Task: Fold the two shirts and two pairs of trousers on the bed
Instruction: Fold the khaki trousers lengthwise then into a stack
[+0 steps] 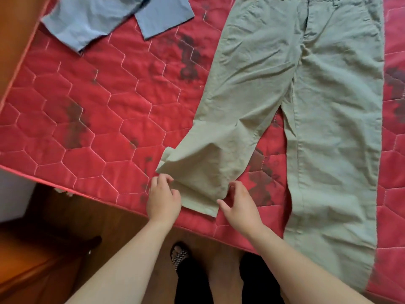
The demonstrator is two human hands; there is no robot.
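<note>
Because the beige cotton trousers [306,84] lie front up with their legs splayed, the fold down the middle has not yet been made. They sit in the right half of the frame on the red quilted mattress [87,106] of the bed. The waistband is at the top edge, and one leg runs straight down the right side and over the mattress edge. The other leg angles off to the lower centre, and its rumpled cuff [197,194] ends between the two hands.

The left hand [163,200] is at the cuff's left edge with its fingers [166,178] curled against the cloth. Whether they actually pinch it I cannot tell. The right hand [241,207] is at the cuff's right edge, with its fingers bent loosely and the thumb spread wide, touching the cloth rather than gripping it.

The next move probably carries this slanted leg rightward in the frame, onto the straight leg. The straight leg lies to the right of both hands, nearer the right one, and its long axis runs top to bottom.

A grey-blue garment [98,16] lies well apart at the upper left of the frame.
</note>
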